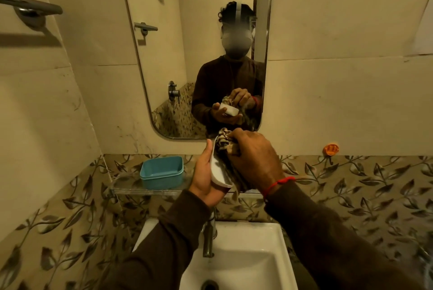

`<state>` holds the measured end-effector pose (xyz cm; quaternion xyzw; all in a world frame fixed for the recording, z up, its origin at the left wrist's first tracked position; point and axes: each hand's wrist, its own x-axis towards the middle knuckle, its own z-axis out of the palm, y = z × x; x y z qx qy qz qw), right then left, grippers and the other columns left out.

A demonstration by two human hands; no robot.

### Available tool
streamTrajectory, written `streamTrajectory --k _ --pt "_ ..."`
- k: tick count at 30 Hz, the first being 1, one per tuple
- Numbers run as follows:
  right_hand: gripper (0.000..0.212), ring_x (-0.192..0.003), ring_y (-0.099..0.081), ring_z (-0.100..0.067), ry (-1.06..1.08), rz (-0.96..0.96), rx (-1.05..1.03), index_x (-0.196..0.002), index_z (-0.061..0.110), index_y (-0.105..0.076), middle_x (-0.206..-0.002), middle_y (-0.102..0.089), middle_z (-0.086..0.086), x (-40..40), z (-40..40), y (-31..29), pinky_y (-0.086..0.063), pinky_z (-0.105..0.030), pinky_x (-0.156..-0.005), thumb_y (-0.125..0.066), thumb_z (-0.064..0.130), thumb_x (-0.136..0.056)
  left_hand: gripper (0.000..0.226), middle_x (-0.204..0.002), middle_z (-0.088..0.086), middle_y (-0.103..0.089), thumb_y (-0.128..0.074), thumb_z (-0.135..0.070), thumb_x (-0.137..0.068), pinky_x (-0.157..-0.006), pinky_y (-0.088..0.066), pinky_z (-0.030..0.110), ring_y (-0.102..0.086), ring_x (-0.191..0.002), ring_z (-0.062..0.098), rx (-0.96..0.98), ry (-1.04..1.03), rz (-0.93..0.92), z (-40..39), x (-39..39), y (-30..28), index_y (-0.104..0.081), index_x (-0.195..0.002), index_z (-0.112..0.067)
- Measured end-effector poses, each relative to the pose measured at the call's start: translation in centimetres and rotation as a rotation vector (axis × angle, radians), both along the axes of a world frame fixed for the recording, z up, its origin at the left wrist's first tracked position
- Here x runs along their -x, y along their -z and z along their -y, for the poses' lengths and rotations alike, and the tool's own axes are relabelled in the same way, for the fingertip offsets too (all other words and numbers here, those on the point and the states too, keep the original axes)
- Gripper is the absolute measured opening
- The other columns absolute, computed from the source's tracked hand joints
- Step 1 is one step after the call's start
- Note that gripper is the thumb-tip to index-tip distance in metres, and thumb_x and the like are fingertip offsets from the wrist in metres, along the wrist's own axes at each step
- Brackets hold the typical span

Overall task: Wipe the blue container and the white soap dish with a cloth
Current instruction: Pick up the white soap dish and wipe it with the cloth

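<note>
Head view: left hand (206, 177) fingers cup the small white plastic soap dish (219, 170) above the sink; right hand (255, 161) presses the soft striped cloth (225, 143) inside. Dish appears light, rigid, possibly slippery; hold its rim. Blue plastic container (162, 172) sits left on the glass shelf (131, 188).

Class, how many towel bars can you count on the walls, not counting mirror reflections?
1: a metal towel bar on the left wall, upper left. The second bar visible is its reflection in the mirror; others may lie outside the frame.

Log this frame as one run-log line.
left hand: holds white plastic soap dish | right hand: rubs striped cloth in dish | blue rectangular plastic container: on glass shelf, untouched
</note>
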<state>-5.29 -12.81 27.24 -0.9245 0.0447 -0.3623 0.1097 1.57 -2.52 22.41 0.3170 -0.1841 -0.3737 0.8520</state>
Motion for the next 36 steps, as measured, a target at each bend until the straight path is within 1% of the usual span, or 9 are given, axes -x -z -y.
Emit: streamTrajectory --k 4,9,12,15,20,25,28,30,36 --pt "0.028 -0.09 -0.053 -0.024 0.023 0.024 0.009 -0.113 0.015 -0.056 -0.099 -0.064 -0.007 -0.5 -0.3 1.3 -0.047 -0.035 -0.072 -0.062 0.028 -0.089 0.059 -0.133 0.021 -0.065 -0.034 -0.055 -0.104 -0.093 -0.055 0.048 -0.067 -0.116 0.035 -0.061 -0.018 -0.013 0.1 -0.2 0.7 -0.067 -0.13 -0.014" --pt "0.038 -0.102 -0.05 -0.022 -0.108 -0.095 -0.002 -0.129 0.021 -0.056 -0.109 -0.063 -0.005 -0.5 -0.4 0.6 -0.049 -0.034 -0.082 -0.062 0.018 -0.091 0.059 -0.137 0.022 -0.062 -0.038 -0.057 -0.101 -0.091 -0.057 0.05 -0.063 -0.123 0.037 -0.078 -0.071 -0.02 0.0 -0.8 1.1 -0.061 -0.137 -0.017" --pt "0.043 -0.113 -0.05 -0.026 -0.28 -0.237 0.005 -0.129 0.025 -0.058 -0.122 -0.058 -0.008 0.3 -1.1 0.4 -0.047 -0.038 -0.096 -0.067 0.015 -0.088 0.054 -0.146 0.023 -0.053 -0.037 -0.057 -0.102 -0.101 -0.05 0.055 -0.055 -0.13 0.038 -0.043 -0.122 -0.007 -0.8 -2.4 0.6 -0.055 -0.143 -0.027" --pt "0.047 -0.114 -0.041 -0.02 -0.366 -0.392 0.088 -0.132 0.029 -0.053 -0.128 -0.056 -0.003 1.1 -1.4 0.6 -0.039 -0.038 -0.097 -0.068 0.022 -0.089 0.052 -0.149 0.026 -0.047 -0.038 -0.058 -0.102 -0.109 -0.041 0.057 -0.046 -0.137 0.041 -0.084 -0.107 0.004 -1.2 -3.3 0.6 -0.056 -0.142 -0.031" --pt "0.046 -0.102 -0.029 -0.016 -0.296 -0.612 0.134 -0.134 0.04 -0.046 -0.109 -0.038 0.003 1.9 0.4 -1.4 -0.034 -0.035 -0.088 -0.058 0.025 -0.093 0.049 -0.116 0.024 -0.069 -0.043 -0.057 -0.1 -0.082 -0.06 0.052 -0.071 -0.102 0.038 -0.06 -0.047 -0.038 -1.1 -3.3 1.5 -0.069 -0.128 -0.027" --pt "0.036 -0.107 -0.041 -0.016 -0.291 -0.37 -0.077 -0.126 0.037 -0.053 -0.103 -0.045 0.012 2.2 2.5 -3.6 -0.044 -0.038 -0.093 -0.059 0.025 -0.092 0.069 -0.129 0.02 -0.065 -0.036 -0.065 -0.097 -0.094 -0.05 0.05 -0.065 -0.107 0.036 -0.075 -0.053 -0.067 -2.6 -4.0 2.0 -0.051 -0.146 -0.018" --pt "0.034 -0.105 -0.054 -0.019 -0.29 -0.172 -0.262 -0.122 0.035 -0.056 -0.111 -0.061 0.003 1.5 2.8 -3.6 -0.052 -0.045 -0.09 -0.065 0.028 -0.09 0.074 -0.117 0.02 -0.071 -0.033 -0.071 -0.095 -0.089 -0.054 0.048 -0.07 -0.099 0.037 -0.073 0.009 -0.093 -2.7 -3.6 2.0 -0.061 -0.135 -0.015" --pt "0.04 -0.108 -0.056 -0.02 -0.249 -0.119 -0.217 -0.126 0.031 -0.055 -0.117 -0.063 0.003 0.5 2.3 -3.1 -0.052 -0.044 -0.091 -0.068 0.031 -0.088 0.077 -0.118 0.022 -0.071 -0.032 -0.074 -0.093 -0.091 -0.055 0.048 -0.071 -0.102 0.038 -0.081 0.051 -0.108 -2.2 -2.8 1.4 -0.065 -0.129 -0.014" --pt "0.061 -0.119 -0.048 -0.02 -0.218 -0.374 0.03 -0.138 0.027 -0.046 -0.137 -0.045 0.0 -1.4 2.2 -1.0 -0.045 -0.03 -0.096 -0.072 0.033 -0.083 0.104 -0.139 0.026 -0.059 -0.026 -0.089 -0.082 -0.103 -0.05 0.051 -0.058 -0.127 0.042 -0.304 0.13 0.001 -1.2 -1.1 -0.4 -0.053 -0.143 -0.01"
